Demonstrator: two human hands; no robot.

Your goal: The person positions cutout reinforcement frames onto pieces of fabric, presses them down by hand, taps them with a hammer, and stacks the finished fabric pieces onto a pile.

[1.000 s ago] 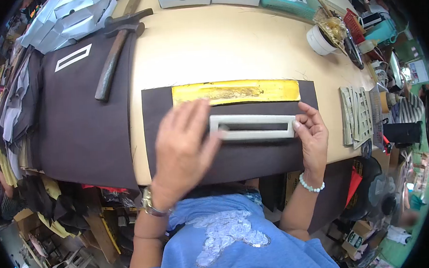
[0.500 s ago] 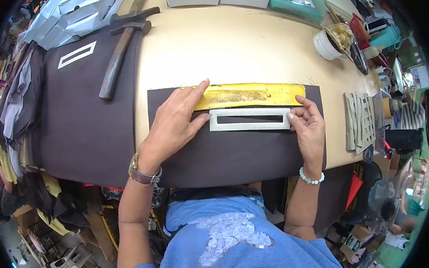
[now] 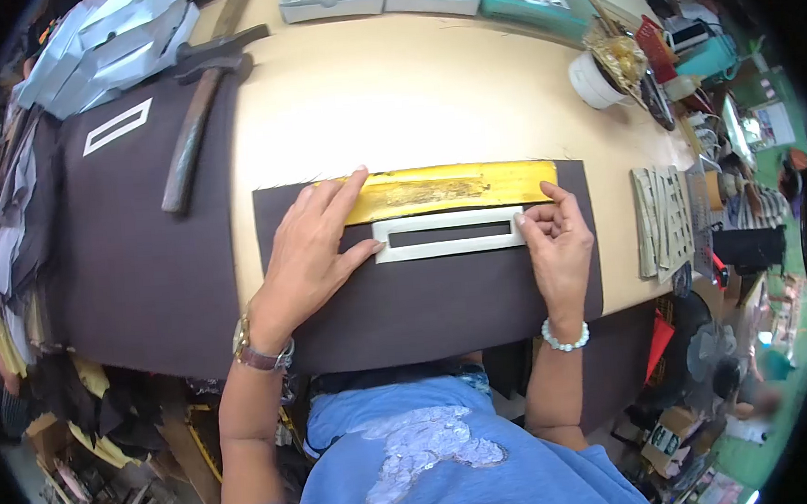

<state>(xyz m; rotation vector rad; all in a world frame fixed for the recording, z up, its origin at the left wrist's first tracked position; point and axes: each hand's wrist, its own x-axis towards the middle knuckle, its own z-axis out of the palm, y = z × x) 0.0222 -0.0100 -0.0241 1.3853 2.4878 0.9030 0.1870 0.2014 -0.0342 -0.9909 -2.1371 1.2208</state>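
Observation:
A white rectangular frame (image 3: 449,248) with a long slot lies on dark fabric (image 3: 426,311), along the near edge of a worn yellow strip (image 3: 510,181). My left hand (image 3: 306,249) rests with its fingers spread over the strip's left end, hiding it. Its thumb touches the frame's left end. Between thumb and fingers, my right hand (image 3: 560,247) pinches the frame's right end, one finger reaching up to the strip's right end.
Two hammers, one with a worn handle (image 3: 192,140), lie at the upper left near a similar smaller white frame (image 3: 119,126). Trays of small parts (image 3: 333,7) line the far edge. A white pot (image 3: 594,81) and slotted pale pieces (image 3: 662,222) stand to the right.
The whole view has shifted and turned a little. The white frame lies slightly more parallel to the yellow strip, and both hands keep their places on the pieces.

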